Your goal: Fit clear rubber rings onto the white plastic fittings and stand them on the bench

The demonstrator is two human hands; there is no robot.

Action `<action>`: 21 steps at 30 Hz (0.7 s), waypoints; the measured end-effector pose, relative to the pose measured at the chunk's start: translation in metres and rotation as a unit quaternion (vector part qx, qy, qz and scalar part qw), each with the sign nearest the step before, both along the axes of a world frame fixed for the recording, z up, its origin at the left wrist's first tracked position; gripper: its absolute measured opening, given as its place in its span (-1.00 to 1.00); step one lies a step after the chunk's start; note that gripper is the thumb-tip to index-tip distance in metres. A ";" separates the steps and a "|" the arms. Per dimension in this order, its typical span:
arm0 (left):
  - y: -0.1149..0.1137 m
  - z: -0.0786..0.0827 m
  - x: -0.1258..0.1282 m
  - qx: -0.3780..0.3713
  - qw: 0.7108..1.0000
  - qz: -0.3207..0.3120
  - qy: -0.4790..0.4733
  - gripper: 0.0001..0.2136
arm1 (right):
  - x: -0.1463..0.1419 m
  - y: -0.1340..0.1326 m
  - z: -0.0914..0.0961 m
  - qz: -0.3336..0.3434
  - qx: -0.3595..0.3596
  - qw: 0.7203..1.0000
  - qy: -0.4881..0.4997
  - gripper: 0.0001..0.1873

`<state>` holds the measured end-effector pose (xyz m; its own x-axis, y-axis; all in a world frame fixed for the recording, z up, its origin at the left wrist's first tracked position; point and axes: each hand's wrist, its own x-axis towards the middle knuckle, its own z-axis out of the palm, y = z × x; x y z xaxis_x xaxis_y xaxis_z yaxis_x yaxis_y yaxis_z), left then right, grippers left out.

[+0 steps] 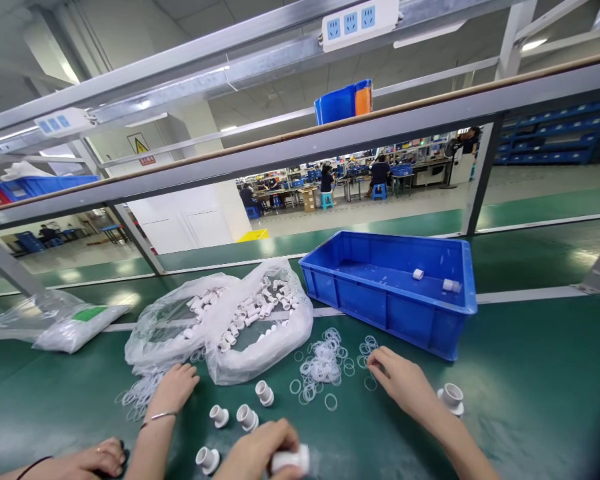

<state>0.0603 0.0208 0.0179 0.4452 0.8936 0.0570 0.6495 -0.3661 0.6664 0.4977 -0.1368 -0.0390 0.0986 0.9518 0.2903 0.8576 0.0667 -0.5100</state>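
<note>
At the bottom centre my left hand (263, 448) is closed round a white plastic pipe fitting (296, 460), its flanged end facing right. My right hand (397, 377) reaches to a small cluster of thin translucent rings (367, 349) by the blue bin, its fingers bent and close together at the rings; whether one is pinched there is hidden. Between my hands lies a larger pile of these rings (325, 360). Several white flanged fittings (247, 418) stand to the left of my left hand. Another fitting (451, 398) is right of my right forearm.
A blue bin (385, 303) holds two white pieces. Open plastic bags (290, 333) contain many short white tubes. At left are a co-worker's hands (175, 390), beside more rings (143, 393). A sealed bag (80, 330) lies farther left. A shelf rail (300, 143) crosses above.
</note>
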 end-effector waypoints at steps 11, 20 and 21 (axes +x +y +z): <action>0.071 -0.068 -0.076 0.278 0.877 -0.011 0.392 -0.58 | -0.002 0.005 -0.018 -0.018 -0.033 0.996 -0.079 -0.86; 0.027 -0.025 -0.014 0.250 0.918 0.078 0.297 -0.79 | 0.000 0.007 -0.026 0.004 -0.040 0.997 -0.070 -0.86; 0.019 -0.014 0.015 0.258 0.926 0.103 0.255 -0.80 | 0.001 0.007 -0.028 0.009 -0.043 0.997 -0.062 -0.87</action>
<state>0.0752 0.0398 0.0038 0.3554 0.8749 0.3291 0.9229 -0.3842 0.0248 0.4984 -0.1298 -0.0672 0.0507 0.9749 0.2170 0.9134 0.0426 -0.4048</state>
